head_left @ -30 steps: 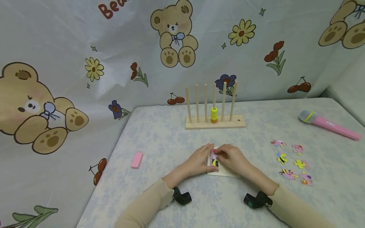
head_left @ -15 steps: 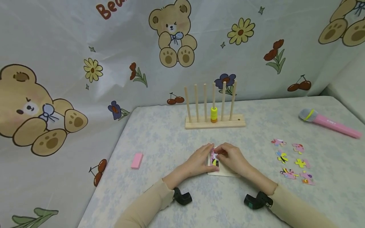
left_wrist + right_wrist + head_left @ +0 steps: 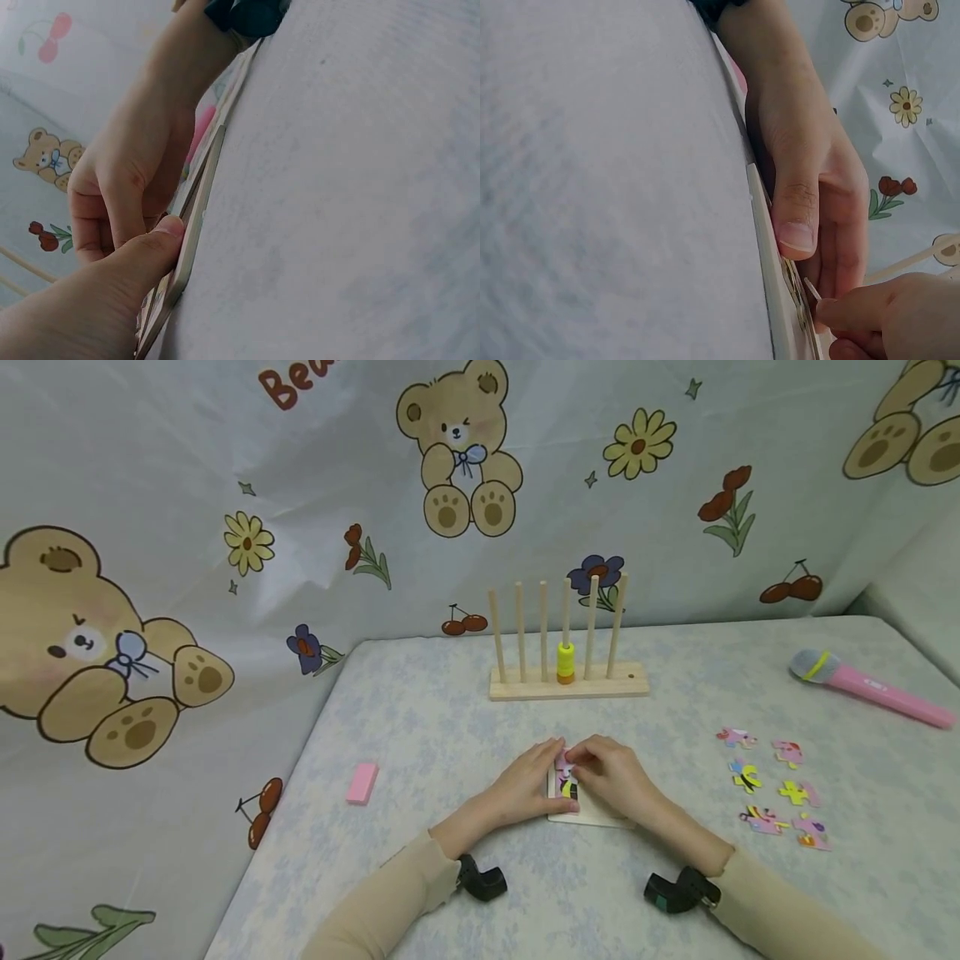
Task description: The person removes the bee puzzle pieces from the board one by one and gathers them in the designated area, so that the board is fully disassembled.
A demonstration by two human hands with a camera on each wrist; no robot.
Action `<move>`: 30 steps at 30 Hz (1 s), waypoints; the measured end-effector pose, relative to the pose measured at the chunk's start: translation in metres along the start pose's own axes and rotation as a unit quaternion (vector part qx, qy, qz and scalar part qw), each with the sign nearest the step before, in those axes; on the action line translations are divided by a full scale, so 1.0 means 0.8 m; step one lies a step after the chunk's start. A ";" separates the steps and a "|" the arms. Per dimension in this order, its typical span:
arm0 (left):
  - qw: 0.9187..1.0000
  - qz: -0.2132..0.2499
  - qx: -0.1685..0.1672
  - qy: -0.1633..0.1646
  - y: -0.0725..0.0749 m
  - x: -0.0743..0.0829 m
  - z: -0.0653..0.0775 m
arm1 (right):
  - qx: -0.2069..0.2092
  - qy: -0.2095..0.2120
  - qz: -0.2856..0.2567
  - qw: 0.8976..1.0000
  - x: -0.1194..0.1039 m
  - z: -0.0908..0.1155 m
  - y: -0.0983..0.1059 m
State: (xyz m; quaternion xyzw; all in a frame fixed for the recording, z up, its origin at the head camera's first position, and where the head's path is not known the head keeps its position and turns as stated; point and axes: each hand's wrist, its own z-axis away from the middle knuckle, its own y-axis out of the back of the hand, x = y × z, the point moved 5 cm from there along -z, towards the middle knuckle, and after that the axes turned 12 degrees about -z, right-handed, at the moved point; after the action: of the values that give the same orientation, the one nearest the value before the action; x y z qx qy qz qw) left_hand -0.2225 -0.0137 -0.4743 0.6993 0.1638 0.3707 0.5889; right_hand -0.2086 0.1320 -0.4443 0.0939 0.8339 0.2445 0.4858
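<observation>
A pale wooden puzzle board (image 3: pixel 596 816) lies between both hands. Along its left side sits a strip of printed pieces (image 3: pixel 567 788) in pink, yellow and black. My left hand (image 3: pixel 520 787) holds the board at that side, thumb over the near part and bent fingers toward the far edge. My right hand (image 3: pixel 613 777) pinches a thin puzzle piece (image 3: pixel 812 289), seen edge-on just above the board in the right wrist view. Its print is mostly hidden by the fingers. In the left wrist view, the left thumb (image 3: pixel 166 229) touches the board's edge.
Several loose puzzle pieces (image 3: pixel 765 820) lie to the right. A wooden peg stand (image 3: pixel 525 691) with yellow and orange rings (image 3: pixel 566 662) on one peg stands behind. There is a pink block (image 3: pixel 362 783) at left and a pink toy microphone (image 3: pixel 881 692) at far right.
Both hands stay almost in place over the board. The right fingers shift very slightly around the held piece; the view itself sways a little.
</observation>
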 end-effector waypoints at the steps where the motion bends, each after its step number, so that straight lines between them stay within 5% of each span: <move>1: 1.000 0.000 0.002 0.000 0.000 0.000 -0.001 | -0.004 -0.005 -0.003 1.000 -0.001 0.000 0.002; 8: 1.000 -0.004 0.007 -0.010 -0.001 0.004 -0.004 | -0.048 -0.080 -0.046 0.995 0.001 0.008 0.041; 20: 1.000 -0.008 0.005 0.000 0.003 0.001 -0.001 | -0.026 -0.208 -0.033 0.977 0.067 0.024 0.174; 30: 1.000 -0.006 0.003 0.002 0.003 0.003 0.000 | -0.043 -0.232 0.054 0.970 0.095 0.030 0.201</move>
State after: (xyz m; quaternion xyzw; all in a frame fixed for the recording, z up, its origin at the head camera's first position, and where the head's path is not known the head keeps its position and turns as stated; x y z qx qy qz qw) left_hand -0.2217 -0.0127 -0.4715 0.6990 0.1702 0.3684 0.5888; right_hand -0.2396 0.3083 -0.4321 0.1723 0.6808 0.2773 0.6557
